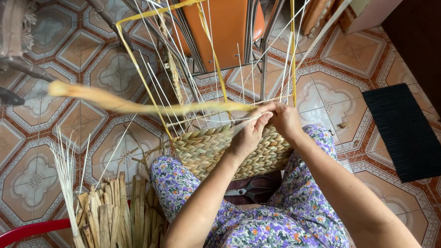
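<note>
A half-woven straw basket (pixel 206 149) rests against my knees, with several thin pale spokes (pixel 183 73) standing up from its rim inside a yellow frame (pixel 138 69). My left hand (pixel 248 135) and my right hand (pixel 282 117) meet at the basket's upper rim. Both pinch a long, flat, tan straw strand (pixel 119 103) that stretches away to the left across the spokes. Scissors (pixel 252 188) lie on my lap below the basket.
A bundle of dried straw strips (pixel 115 211) and thin pale reeds (pixel 66 170) stands at the lower left by a red rim (pixel 27 229). An orange chair (pixel 225 27) stands ahead. A black mat (pixel 404 128) lies on the patterned tile floor (pixel 36 174) at right.
</note>
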